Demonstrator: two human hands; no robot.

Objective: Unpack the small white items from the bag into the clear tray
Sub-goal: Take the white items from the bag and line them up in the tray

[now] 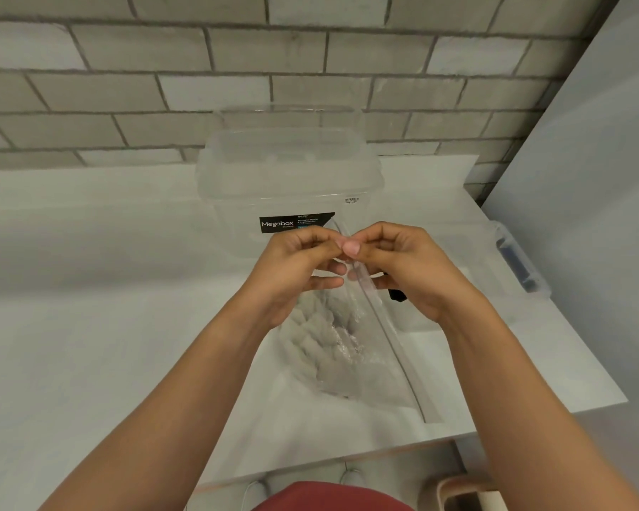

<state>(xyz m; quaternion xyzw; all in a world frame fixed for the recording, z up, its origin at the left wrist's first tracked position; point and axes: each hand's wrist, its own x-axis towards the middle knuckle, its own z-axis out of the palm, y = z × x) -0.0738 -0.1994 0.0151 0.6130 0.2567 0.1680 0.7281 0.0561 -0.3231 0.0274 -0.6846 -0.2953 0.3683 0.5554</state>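
Clear, crinkled plastic forms the zip-top bag [351, 348] that lies on the white tabletop [100, 326], its sealing strip running from between the two hands down toward the near table edge. Inside it a heap of small white fluffy items [310, 337] shows through the film, bunched against the bag's left side; how many there are cannot be told.

The left hand [292, 271] and the right hand [403, 267] meet over the upper end of the bag. Both are curled, thumb and forefinger tips pressed together on the bag's top edge, pinching it from either side, with the two pinches almost touching each other. The remaining fingers of each hand are loosely folded beneath. Whether the seal is parted there cannot be told.

Just behind the hands stands a large clear plastic storage box [288, 186] with a clear lid and a black label reading "Megabox". To the right of the right hand a low clear tray [469, 260] rests on the table, partly hidden by the wrist; a small black object [397, 295] shows at the hand's lower edge. Near the table's right edge sits another clear container with dark blue contents [517, 260]. A grey brick wall [163, 86] rises behind the table.
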